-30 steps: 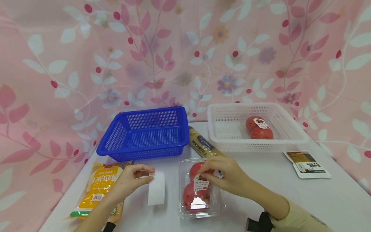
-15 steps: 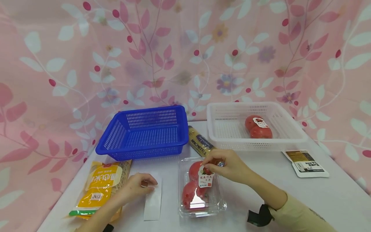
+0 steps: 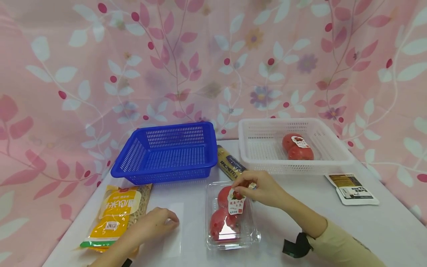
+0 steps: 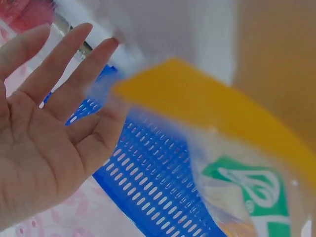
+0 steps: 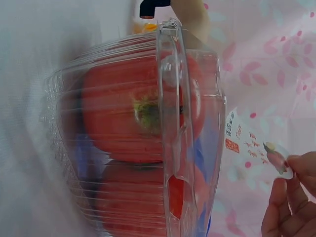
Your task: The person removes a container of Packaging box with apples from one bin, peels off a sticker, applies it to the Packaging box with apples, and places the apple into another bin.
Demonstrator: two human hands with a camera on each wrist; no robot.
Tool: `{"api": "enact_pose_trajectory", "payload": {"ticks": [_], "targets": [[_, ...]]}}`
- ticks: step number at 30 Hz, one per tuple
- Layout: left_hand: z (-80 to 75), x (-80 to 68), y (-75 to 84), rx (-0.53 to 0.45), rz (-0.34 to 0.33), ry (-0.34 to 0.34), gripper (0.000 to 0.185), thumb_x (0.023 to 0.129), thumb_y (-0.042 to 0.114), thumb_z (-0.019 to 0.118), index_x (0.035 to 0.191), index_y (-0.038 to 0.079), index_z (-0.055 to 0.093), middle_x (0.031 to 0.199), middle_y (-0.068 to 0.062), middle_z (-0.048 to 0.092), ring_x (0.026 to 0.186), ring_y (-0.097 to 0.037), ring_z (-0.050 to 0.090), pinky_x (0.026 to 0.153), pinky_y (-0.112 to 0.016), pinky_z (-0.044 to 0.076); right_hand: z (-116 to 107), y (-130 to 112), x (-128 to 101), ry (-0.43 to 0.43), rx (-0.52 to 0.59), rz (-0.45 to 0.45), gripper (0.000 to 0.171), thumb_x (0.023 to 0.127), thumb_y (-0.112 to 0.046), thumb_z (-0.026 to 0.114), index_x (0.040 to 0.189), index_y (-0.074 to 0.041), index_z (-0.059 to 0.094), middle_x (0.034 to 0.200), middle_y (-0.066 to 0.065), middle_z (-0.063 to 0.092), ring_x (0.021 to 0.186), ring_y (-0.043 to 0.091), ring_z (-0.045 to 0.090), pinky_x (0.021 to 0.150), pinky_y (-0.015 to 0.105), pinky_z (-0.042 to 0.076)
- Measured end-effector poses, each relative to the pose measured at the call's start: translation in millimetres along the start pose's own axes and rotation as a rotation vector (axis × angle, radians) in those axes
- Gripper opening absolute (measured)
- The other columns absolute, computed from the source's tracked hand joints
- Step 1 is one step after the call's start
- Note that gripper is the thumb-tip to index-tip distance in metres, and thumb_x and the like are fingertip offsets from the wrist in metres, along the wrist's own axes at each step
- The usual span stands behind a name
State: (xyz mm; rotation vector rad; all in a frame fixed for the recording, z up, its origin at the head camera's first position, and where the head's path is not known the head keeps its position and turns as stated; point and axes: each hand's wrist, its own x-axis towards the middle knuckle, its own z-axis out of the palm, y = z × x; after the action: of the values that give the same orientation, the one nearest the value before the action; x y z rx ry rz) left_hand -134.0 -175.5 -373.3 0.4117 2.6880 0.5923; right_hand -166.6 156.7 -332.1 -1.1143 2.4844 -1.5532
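My right hand [image 3: 258,188] pinches the top of a printed sticker label [image 3: 236,204] between thumb and fingertips. In the right wrist view the label [image 5: 252,143] hangs just off the lid of a clear plastic box [image 5: 175,138]. Inside this box are red tomatoes [image 3: 221,224]. To its left, my left hand [image 3: 155,224] rests low over the table with loosely bent fingers, holding nothing. A pale backing strip [image 3: 173,241] lies flat beside that hand. In the left wrist view the palm [image 4: 39,153] faces the camera, fingers spread apart.
A yellow noodle bag [image 3: 120,211] lies left, under the left forearm. Behind stand a blue basket [image 3: 166,176] and a white basket [image 3: 297,167] holding another tomato box [image 3: 298,148]. A spaghetti pack [image 3: 230,163] lies between them; a small pouch [image 3: 353,189] is at right.
My left hand has lowered the backing strip to the table and let go of it. The label in my right hand has turned upright and shifted slightly right over the box.
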Motion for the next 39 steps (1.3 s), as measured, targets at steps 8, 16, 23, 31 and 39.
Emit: {"api": "enact_pose_trajectory", "payload": {"ticks": [8, 16, 23, 31, 39], "targets": [[7.5, 0.8, 2.2, 0.314, 0.321, 0.322, 0.010, 0.078, 0.006, 0.066, 0.076, 0.016, 0.068, 0.079, 0.007, 0.065, 0.086, -0.019, 0.061, 0.095, -0.059, 0.031, 1, 0, 4, -0.027, 0.022, 0.088, 0.009, 0.085, -0.014, 0.066, 0.093, -0.011, 0.069, 0.078, 0.000, 0.066, 0.072, 0.018, 0.060, 0.056, 0.026, 0.050], [3.7, -2.9, 32.8, 0.305, 0.479, 0.480, 0.021, 0.070, -0.003, 0.065, 0.075, 0.017, 0.063, 0.100, -0.002, 0.062, 0.108, -0.028, 0.053, 0.090, -0.047, 0.043, 10, 8, 10, -0.054, -0.052, 0.082, 0.007, 0.083, -0.020, 0.068, 0.089, -0.016, 0.070, 0.078, -0.008, 0.065, 0.075, 0.014, 0.056, 0.061, 0.028, 0.049], [10.9, -6.7, 57.6, 0.369, 0.676, 0.552, 0.038, 0.066, 0.003, 0.062, 0.099, 0.021, 0.062, 0.123, -0.009, 0.053, 0.123, -0.031, 0.041, 0.093, -0.048, 0.041, 18, 12, 15, -0.069, -0.103, 0.031, 0.004, 0.083, -0.017, 0.068, 0.086, -0.015, 0.071, 0.079, -0.010, 0.065, 0.073, 0.011, 0.054, 0.062, 0.027, 0.049], [23.5, 1.8, 71.7, 0.435, 0.720, 0.533, 0.054, 0.077, 0.036, 0.064, 0.129, 0.033, 0.051, 0.140, -0.011, 0.035, 0.132, -0.031, 0.025, 0.093, -0.051, 0.039, 22, 14, 18, -0.055, -0.204, 0.046, 0.003, 0.081, -0.013, 0.069, 0.085, -0.015, 0.070, 0.076, -0.011, 0.062, 0.070, 0.009, 0.051, 0.059, 0.024, 0.047], [32.5, 11.0, 82.1, 0.448, 0.737, 0.451, 0.054, 0.084, 0.050, 0.056, 0.135, 0.037, 0.043, 0.142, -0.014, 0.033, 0.129, -0.033, 0.030, 0.092, -0.048, 0.042, 25, 18, 22, -0.048, -0.276, 0.026, 0.002, 0.081, -0.011, 0.070, 0.083, -0.012, 0.070, 0.073, -0.012, 0.058, 0.066, 0.008, 0.049, 0.056, 0.021, 0.045]]}}
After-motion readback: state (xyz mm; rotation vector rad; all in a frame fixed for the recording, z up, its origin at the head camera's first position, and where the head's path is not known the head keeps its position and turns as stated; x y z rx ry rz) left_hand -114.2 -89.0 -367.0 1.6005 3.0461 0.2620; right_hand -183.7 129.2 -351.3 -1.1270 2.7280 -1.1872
